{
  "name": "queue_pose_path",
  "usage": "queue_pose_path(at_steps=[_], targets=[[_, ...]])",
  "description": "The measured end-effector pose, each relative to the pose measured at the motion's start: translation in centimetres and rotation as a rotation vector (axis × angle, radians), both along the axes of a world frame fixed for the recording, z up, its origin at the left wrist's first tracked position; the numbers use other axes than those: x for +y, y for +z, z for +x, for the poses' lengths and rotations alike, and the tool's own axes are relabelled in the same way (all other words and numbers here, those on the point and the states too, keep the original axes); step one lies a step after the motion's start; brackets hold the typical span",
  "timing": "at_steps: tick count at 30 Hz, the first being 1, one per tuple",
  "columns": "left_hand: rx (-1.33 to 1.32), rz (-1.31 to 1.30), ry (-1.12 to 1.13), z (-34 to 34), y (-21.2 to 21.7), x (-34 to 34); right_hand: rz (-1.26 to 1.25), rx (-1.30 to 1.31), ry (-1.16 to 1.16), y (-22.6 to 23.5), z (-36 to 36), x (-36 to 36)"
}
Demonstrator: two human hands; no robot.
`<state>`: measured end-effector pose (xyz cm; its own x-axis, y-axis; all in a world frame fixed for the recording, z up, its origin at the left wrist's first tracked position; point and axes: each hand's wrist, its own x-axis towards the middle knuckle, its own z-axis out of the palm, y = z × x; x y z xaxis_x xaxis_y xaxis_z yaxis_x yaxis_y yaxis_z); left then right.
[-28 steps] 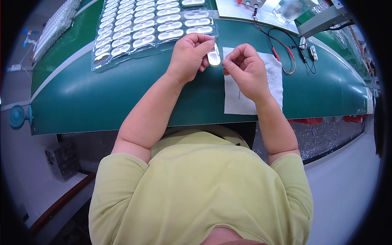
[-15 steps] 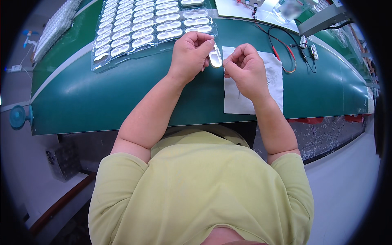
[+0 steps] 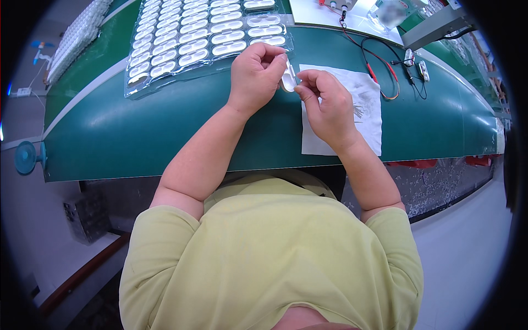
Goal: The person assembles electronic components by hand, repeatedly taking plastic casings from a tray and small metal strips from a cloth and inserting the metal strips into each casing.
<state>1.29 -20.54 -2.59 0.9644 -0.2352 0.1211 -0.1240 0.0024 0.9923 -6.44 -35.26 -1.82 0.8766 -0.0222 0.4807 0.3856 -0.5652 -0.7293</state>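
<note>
My left hand (image 3: 255,77) is closed on a white oval casing (image 3: 287,80), with the thumb and fingers gripping its left side. The casing stands tilted above the green table, its recessed inner face partly showing. My right hand (image 3: 330,104) is pinched, its thumb and fingertips at the casing's lower right edge. Whatever lies between those fingertips is too small to make out. Under the right hand is a white cloth (image 3: 320,144), and on it a small bunch of thin, needle-like pieces (image 3: 358,112), partly hidden by the hand.
A clear plastic tray (image 3: 159,82) with rows of similar white casings (image 3: 192,58) fills the table's far left. Red and black test leads (image 3: 374,71) curl at the right, near a metal arm (image 3: 434,27) and a white board (image 3: 313,16). Bubble wrap-like sheeting (image 3: 77,38) lies far left.
My right hand has come down and slightly left, bringing its fingertips to the casing's edge. The casing has turned a little in my left hand. More of the thin pieces on the cloth shows.
</note>
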Motion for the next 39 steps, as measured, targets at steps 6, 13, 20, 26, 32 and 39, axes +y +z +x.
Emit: queue_pose_path(at_steps=[6,13,20,26,32,39], targets=[[0.006,-0.002,-0.019,-0.1,0.4,0.2,0.074,0.082,0.030,0.2,0.1,-0.3],[0.005,-0.008,-0.070,-0.5,0.0,0.1,0.079,0.086,0.070,0.2,0.5,-0.6],[0.053,-0.059,-0.110,-0.9,0.3,0.0,0.072,0.059,0.039,0.6,0.5,-0.8],[0.090,-0.073,-0.118,-1.0,0.6,0.0,0.059,0.047,0.051,0.6,0.5,-0.9],[0.106,-0.074,-0.111,-0.9,0.7,0.0,0.085,0.064,0.065,0.3,0.6,-1.1],[0.117,-0.080,-0.073,-0.6,1.2,0.1,0.650,0.227,-0.012,-0.1,1.7,-2.2]])
